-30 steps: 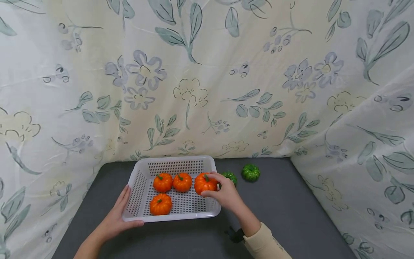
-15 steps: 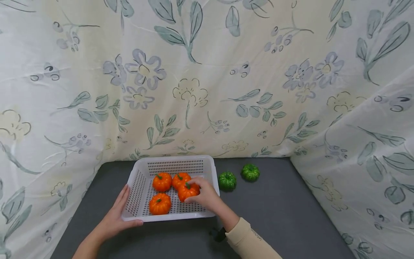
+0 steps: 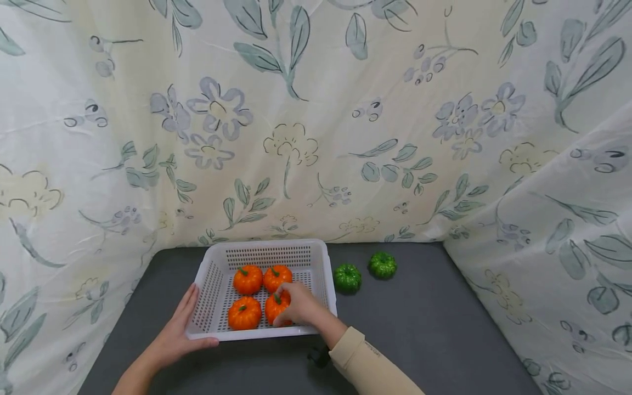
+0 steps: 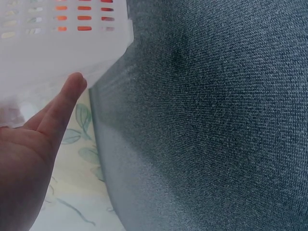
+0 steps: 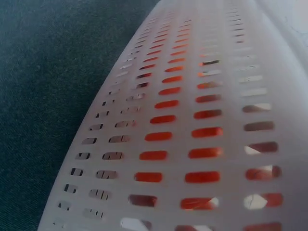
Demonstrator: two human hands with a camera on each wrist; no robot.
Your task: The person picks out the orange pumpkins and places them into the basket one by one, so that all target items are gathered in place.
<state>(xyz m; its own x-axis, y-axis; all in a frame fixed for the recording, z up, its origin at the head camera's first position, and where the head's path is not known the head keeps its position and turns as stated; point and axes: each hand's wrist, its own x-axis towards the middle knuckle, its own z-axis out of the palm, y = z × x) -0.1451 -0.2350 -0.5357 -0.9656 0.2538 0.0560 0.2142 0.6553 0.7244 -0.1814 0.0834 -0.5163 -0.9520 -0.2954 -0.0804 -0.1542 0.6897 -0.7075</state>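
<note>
A white slotted plastic basket (image 3: 261, 332) holds several small orange pumpkins. My right hand (image 3: 298, 304) reaches over its right front part and grips one pumpkin (image 3: 272, 312) from the right, fingers at the stem and thumb low in front. This pumpkin is close over the basket floor, right of the front-left pumpkin (image 3: 244, 314). My left hand (image 3: 175, 334) rests against the basket's front left corner, thumb along the front and straight fingers along the left side. In the right wrist view, the basket wall (image 5: 178, 110) hides the right hand, with orange showing through the slots.
Two more orange pumpkins (image 3: 248, 280) sit at the back of the basket. Outside, to its right, two green pumpkins (image 3: 348, 278) stand on the dark grey table (image 3: 424, 329). A floral curtain (image 3: 316, 137) encloses the back and sides.
My right hand has carried the orange pumpkin left and toward the front, from the basket's right side down to beside the front-left pumpkin. The left hand stays at the corner.
</note>
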